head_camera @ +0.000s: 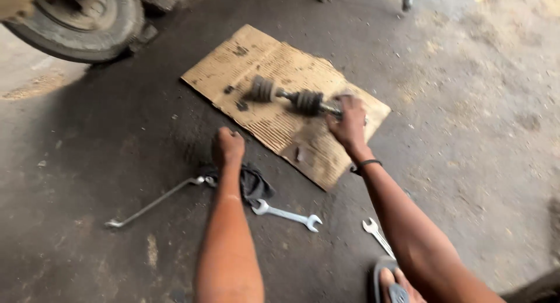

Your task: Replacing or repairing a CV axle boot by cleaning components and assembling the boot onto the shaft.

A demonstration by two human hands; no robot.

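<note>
While the right hand (348, 123) grips the blurred axle shaft (291, 97) (end hidden), the left hand (227, 147) is clenched, empty.

1. My right hand (349, 123) grips one end of the greasy axle shaft (290, 97) lying on the cardboard (262, 64).
2. My left hand (228, 146) is a fist on the floor beside a dark rag (254, 183).
3. Two spanners (287, 215) (377, 235) lie near my arms.

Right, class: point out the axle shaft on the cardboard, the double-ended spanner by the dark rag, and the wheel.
axle shaft (290, 96), head view, on the bare rod between its two rubber boots.
double-ended spanner (286, 214), head view, on the middle of its handle.
wheel (87, 23), head view, on the tyre's sidewall.
</note>
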